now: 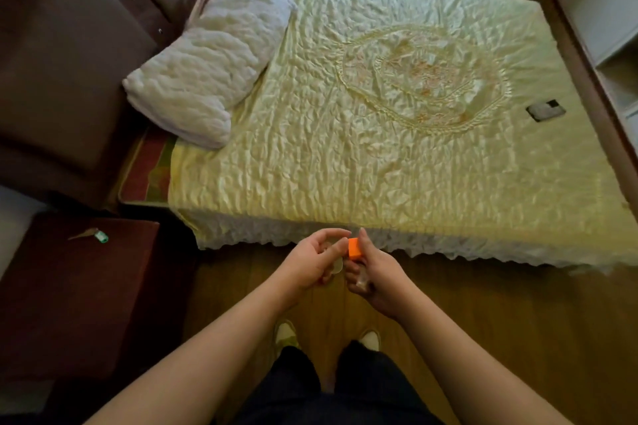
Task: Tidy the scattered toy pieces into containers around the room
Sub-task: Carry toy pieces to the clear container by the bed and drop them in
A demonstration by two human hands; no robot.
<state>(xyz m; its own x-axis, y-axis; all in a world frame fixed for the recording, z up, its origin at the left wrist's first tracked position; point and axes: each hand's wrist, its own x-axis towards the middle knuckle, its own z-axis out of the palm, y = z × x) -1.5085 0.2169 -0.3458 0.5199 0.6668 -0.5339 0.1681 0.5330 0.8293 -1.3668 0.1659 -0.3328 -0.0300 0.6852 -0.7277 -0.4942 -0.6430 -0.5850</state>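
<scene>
While we are standing at the foot edge of the bed (379,166), our right hand (376,272) is pinching an orange toy block (354,248) between thumb and fingers, just short of that edge. Our left hand (312,262) is curling beside the block, touching it or nearly so, and seems to be cupping a pale clear piece (336,266). A pillow (207,65) and a dark flat object (545,110) are lying on the bed; no container is showing nearby.
</scene>
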